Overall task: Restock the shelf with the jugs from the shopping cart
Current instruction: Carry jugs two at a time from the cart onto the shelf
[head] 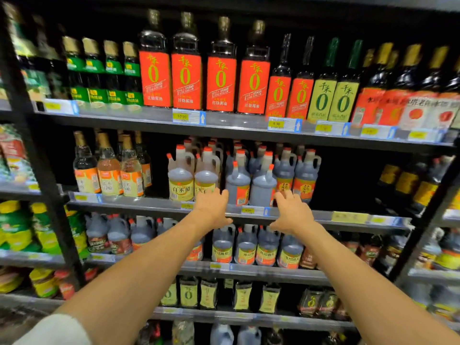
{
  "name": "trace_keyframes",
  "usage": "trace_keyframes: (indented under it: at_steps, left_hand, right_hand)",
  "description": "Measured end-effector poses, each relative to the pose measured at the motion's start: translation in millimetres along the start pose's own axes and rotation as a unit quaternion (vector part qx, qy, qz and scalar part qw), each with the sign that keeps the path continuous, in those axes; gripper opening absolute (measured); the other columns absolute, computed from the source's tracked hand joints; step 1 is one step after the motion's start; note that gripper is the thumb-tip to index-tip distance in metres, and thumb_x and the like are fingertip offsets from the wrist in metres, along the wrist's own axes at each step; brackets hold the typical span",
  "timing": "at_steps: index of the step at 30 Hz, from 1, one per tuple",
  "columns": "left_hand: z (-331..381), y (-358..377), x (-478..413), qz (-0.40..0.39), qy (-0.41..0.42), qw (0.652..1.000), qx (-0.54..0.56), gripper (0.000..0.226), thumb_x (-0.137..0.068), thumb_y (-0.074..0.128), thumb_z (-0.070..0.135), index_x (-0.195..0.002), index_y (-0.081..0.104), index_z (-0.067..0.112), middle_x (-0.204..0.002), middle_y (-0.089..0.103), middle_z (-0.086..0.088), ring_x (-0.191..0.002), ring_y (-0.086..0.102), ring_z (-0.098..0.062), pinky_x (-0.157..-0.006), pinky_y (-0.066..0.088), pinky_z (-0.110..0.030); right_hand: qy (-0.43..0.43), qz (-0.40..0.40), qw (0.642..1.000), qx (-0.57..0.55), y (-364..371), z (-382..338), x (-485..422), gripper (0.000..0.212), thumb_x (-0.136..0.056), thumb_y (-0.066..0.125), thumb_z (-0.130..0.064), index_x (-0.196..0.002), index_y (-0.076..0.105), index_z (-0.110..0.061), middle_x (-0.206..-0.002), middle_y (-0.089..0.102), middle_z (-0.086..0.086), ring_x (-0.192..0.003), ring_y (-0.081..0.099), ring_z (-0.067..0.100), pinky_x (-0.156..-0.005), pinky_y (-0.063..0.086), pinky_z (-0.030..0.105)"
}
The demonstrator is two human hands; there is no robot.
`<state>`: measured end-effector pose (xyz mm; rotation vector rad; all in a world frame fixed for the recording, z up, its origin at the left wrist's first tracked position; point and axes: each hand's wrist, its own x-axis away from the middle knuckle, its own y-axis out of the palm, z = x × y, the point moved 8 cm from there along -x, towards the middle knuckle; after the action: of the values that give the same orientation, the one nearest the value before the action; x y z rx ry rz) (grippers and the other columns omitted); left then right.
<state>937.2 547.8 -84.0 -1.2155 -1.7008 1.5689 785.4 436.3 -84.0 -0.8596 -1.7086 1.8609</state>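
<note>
Two dark jugs with orange caps stand at the front of the middle shelf (pixel 348 216), turned so their backs face me: one jug (pixel 237 181) on the left, the other jug (pixel 262 184) on the right. My left hand (pixel 214 210) is spread open just left of and below them, at the shelf edge. Just to their right my right hand (pixel 292 212) is open too, fingers apart. Neither hand holds anything. More jugs with yellow labels (pixel 181 178) and orange labels (pixel 305 176) flank the pair. The shopping cart is out of view.
Tall red-labelled bottles (pixel 220 78) fill the shelf above. Jugs with yellow-orange labels (pixel 246 246) line the shelf below. A dark gap (pixel 348 178) lies on the middle shelf to the right of the jugs. Black uprights (pixel 42 170) frame the bay.
</note>
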Motion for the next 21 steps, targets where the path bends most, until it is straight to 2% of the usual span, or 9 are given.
trace_keyframes:
  at_steps: [6,8,13,18,21]
  left_hand:
    - [0,-10,31,-0.002,-0.020,1.000,-0.015,0.072,-0.080,0.059,0.065,-0.131,0.043,0.017,-0.121,0.056,-0.008,-0.110,0.054,-0.030,-0.090,0.047,-0.041]
    - [1,-13,43,-0.004,-0.032,0.999,0.002,0.070,-0.081,0.059,0.064,-0.132,0.043,0.019,-0.124,0.055,-0.008,-0.115,0.051,-0.030,-0.094,0.046,-0.043]
    - [-3,-1,90,-0.050,-0.063,0.997,-0.005,0.080,-0.083,0.057,0.065,-0.145,0.029,0.024,-0.138,0.046,-0.011,-0.126,0.045,-0.034,-0.098,0.043,-0.048]
    - [-35,10,163,-0.091,-0.132,0.987,0.005,0.078,-0.084,0.057,0.064,-0.145,0.031,0.024,-0.139,0.043,-0.012,-0.127,0.044,-0.035,-0.097,0.042,-0.050]
    - [-74,18,214,-0.111,-0.197,0.974,0.003,0.078,-0.081,0.060,0.066,-0.143,0.033,0.025,-0.138,0.045,-0.009,-0.126,0.046,-0.034,-0.097,0.044,-0.049]
  right_hand:
    - [-0.026,-0.013,1.000,-0.004,-4,-4,30,0.082,-0.078,0.073,-0.040,-0.143,0.029,-0.016,-0.140,0.036,0.011,-0.128,0.037,0.033,-0.094,0.044,0.043]
    - [-0.040,-0.017,0.999,-0.005,-4,-4,39,0.082,-0.079,0.073,-0.040,-0.143,0.029,-0.016,-0.139,0.036,0.011,-0.128,0.037,0.033,-0.094,0.044,0.043]
    - [-0.083,-0.034,0.996,-0.019,8,-20,65,0.082,-0.081,0.073,-0.042,-0.146,0.029,-0.015,-0.146,0.033,0.014,-0.135,0.034,0.035,-0.102,0.042,0.046]
    - [-0.168,-0.058,0.983,-0.034,24,-81,91,0.082,-0.081,0.073,-0.044,-0.144,0.031,-0.014,-0.144,0.034,0.013,-0.133,0.035,0.035,-0.100,0.043,0.049]
    - [-0.227,-0.065,0.971,-0.030,28,-137,109,0.086,-0.083,0.072,-0.045,-0.148,0.027,-0.014,-0.144,0.033,0.014,-0.134,0.033,0.036,-0.102,0.042,0.049]
